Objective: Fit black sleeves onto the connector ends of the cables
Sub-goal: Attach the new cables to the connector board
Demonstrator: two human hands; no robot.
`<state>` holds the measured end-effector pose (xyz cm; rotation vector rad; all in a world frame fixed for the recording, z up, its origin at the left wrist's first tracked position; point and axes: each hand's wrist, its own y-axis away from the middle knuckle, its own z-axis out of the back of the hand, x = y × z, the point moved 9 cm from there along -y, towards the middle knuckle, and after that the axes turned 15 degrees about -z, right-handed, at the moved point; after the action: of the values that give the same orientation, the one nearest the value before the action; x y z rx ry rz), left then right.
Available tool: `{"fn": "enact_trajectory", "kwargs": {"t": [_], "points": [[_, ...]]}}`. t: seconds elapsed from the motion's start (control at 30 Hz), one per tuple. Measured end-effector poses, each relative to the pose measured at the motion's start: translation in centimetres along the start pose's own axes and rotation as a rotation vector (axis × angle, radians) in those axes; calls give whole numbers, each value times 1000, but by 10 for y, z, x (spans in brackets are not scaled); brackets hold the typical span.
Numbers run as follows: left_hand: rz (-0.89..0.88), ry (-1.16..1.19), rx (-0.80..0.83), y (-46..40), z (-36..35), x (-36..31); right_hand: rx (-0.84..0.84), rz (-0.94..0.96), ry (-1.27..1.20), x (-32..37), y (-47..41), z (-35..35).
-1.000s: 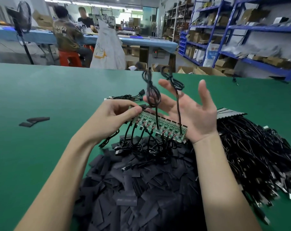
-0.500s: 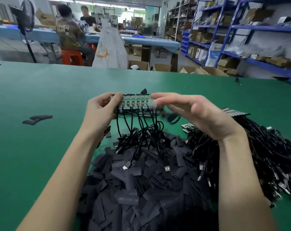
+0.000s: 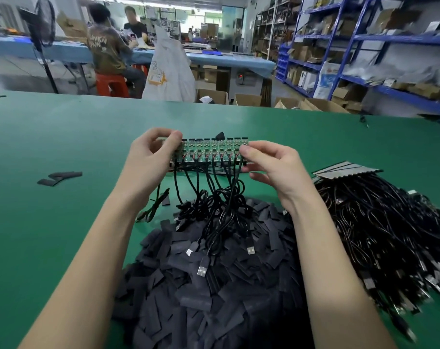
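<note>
A green strip of small circuit boards is held level above the green table. My left hand pinches its left end and my right hand pinches its right end. Several black cables hang from the strip's lower edge, and their USB plugs lie on a big heap of flat black sleeves in front of me. One black sleeve sticks up behind the strip's top edge.
A large pile of black cables with plugs lies at the right, with more board strips at its far end. Two loose sleeves lie on the left. People sit at a blue table beyond; shelving stands at the right.
One second ago my right hand was open, palm up, with cables draped over it. It turned over and took the strip's right end; the strip was lifted and levelled, the cables now hanging.
</note>
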<state>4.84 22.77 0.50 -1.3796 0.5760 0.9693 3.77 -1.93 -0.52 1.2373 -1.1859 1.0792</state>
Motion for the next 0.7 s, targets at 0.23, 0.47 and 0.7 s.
{"fn": "enact_trajectory", "kwargs": {"t": [0.23,0.47,0.7], "points": [[-616,-725,-9,2,-41,-96,52,-133,-114,-15,-3,-7],[-482,-914,152,-20,-93,-74,98,-187,-252,-29,-7,-13],[-490,-824,128,-24,-93,-63,151,-203,-361,-33,-10,-20]]}}
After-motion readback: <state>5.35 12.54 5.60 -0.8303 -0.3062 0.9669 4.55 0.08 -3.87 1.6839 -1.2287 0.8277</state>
